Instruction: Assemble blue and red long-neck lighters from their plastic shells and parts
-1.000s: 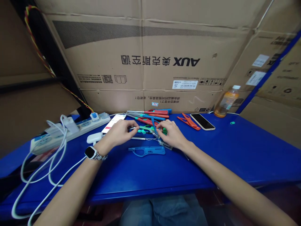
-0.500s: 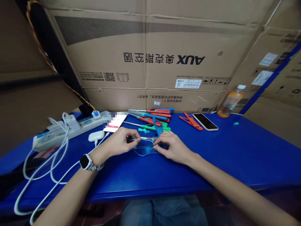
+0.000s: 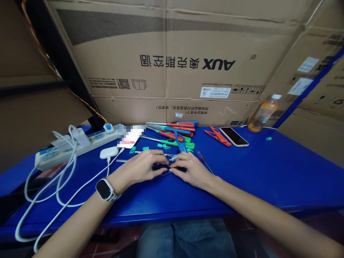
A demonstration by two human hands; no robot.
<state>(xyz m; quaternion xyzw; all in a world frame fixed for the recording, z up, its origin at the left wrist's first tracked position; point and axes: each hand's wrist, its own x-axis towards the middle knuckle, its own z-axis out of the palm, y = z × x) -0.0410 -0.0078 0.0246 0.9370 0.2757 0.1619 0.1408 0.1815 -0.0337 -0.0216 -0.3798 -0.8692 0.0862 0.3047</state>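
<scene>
My left hand (image 3: 146, 165) and my right hand (image 3: 191, 170) meet at the middle of the blue table, fingertips almost touching. Both are closed in a pinch around a small dark part (image 3: 169, 167), mostly covered by fingers. Beneath them shows the edge of a clear blue piece (image 3: 166, 173), seemingly a lighter casing. Just behind lie a thin metal rod (image 3: 172, 154) and small metal pieces. A metal tube (image 3: 122, 161) pokes out left of my left hand. Right of my right hand rests a screwdriver (image 3: 200, 156) with a clear and red handle.
Several long-neck lighters (image 3: 177, 130) in red, blue and green lie piled behind my hands, with green bits (image 3: 132, 149) nearby. A power strip (image 3: 80, 143), white cables and an earphone case (image 3: 109, 153) are left. Orange pieces (image 3: 217, 136), a phone (image 3: 234, 137) and a bottle (image 3: 263, 114) stand right.
My left hand has come right and slightly down, up against my right hand. Both hands are lower over the blue piece. The screwdriver and more of the metal tube now show.
</scene>
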